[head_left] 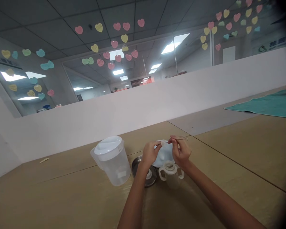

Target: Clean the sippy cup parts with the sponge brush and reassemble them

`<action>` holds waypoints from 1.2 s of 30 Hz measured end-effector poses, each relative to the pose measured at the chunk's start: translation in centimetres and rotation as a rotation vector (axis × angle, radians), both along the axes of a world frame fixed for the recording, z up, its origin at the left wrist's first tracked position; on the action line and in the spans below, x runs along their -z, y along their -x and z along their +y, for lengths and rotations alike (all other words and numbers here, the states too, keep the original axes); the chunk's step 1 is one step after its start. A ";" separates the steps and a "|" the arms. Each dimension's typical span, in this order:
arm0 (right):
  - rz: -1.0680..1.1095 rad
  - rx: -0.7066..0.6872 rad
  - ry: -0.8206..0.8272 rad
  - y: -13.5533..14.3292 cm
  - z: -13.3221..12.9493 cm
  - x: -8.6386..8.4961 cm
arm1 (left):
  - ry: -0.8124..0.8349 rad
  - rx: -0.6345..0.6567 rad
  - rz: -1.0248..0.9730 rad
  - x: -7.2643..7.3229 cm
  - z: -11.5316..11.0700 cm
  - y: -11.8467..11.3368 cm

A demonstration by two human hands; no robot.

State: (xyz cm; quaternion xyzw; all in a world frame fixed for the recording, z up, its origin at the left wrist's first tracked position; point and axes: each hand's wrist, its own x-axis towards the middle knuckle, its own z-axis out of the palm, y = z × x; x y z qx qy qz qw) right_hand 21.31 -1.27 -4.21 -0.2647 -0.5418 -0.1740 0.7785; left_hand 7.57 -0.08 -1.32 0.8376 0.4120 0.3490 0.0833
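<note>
My left hand pinches a small whitish, translucent piece between thumb and fingertips; its exact kind is too small to make out. In my right hand is a thin rod, closed in the fingers, its near tip pointing left at the small piece and seemingly touching it. Under both hands sits a light blue bowl, partly covered. A clear two-handled baby bottle stands uncapped just in front of it. Behind my left wrist lies a round metal dish with a white part in it.
Left of the dish stands a translucent pitcher with a white lid. A thin pale scrap lies far left on the tan table. A teal cloth covers the far right. Behind is a white wall below windows.
</note>
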 end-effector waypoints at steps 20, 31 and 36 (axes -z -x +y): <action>-0.109 -0.023 0.072 0.0 -0.4 0.1 | -0.024 -0.059 0.055 -0.8 -0.7 0.0; -0.089 -0.160 0.131 0.6 -0.6 -0.6 | -0.137 -0.003 0.107 -0.2 -1.6 -2.2; -0.112 -0.055 0.102 0.0 -0.1 -0.3 | -0.172 -0.052 0.027 0.2 -1.6 -2.7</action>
